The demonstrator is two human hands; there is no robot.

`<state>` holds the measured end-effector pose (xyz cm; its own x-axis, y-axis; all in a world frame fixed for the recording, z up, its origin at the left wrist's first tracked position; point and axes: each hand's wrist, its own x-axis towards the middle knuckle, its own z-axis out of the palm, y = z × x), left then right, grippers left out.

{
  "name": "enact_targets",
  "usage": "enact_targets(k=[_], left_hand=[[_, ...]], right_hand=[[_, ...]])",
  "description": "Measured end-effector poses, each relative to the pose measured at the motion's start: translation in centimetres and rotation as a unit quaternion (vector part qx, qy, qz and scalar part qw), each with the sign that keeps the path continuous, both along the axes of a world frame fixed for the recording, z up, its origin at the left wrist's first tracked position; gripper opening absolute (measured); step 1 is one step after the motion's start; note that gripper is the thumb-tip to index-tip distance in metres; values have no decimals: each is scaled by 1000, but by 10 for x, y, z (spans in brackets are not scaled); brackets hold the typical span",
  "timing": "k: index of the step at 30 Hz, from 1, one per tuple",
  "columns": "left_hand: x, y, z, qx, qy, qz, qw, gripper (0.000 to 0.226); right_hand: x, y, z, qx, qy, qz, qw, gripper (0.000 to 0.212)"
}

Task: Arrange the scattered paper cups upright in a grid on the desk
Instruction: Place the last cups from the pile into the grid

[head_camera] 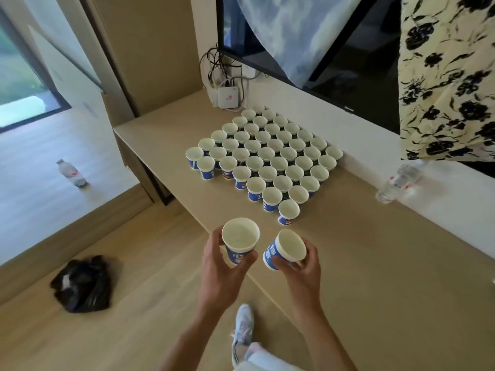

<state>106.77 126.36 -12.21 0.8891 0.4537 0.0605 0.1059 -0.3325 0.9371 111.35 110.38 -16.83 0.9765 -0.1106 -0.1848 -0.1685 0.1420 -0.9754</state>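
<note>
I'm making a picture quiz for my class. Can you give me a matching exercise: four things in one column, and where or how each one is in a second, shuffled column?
Things
1. left-hand cup
2. right-hand cup
3. clear bottle
4. black bag

Place or state
A. on the floor
B. held tilted
C. on the desk, near the wall
D. held upright

Pairs: 1-D, 2-B, 3-C, 4-A

I have both forearms stretched forward; left hand (pixel 219 263) grips 1 upright cup (pixel 241 234) between thumb and fingers, right hand (pixel 304 269) 1 tilted cup (pixel 292 245).
</note>
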Motion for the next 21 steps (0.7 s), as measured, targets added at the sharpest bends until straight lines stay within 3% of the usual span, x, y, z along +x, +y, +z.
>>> enact_targets(k=[11,21], left_hand=[[116,105,5,40,41,22,998,53],[220,177,-14,28,69,-96,993,66]], right_hand=[[102,97,-8,31,7,33,999,68],[143,153,-34,-58,25,17,998,66]])
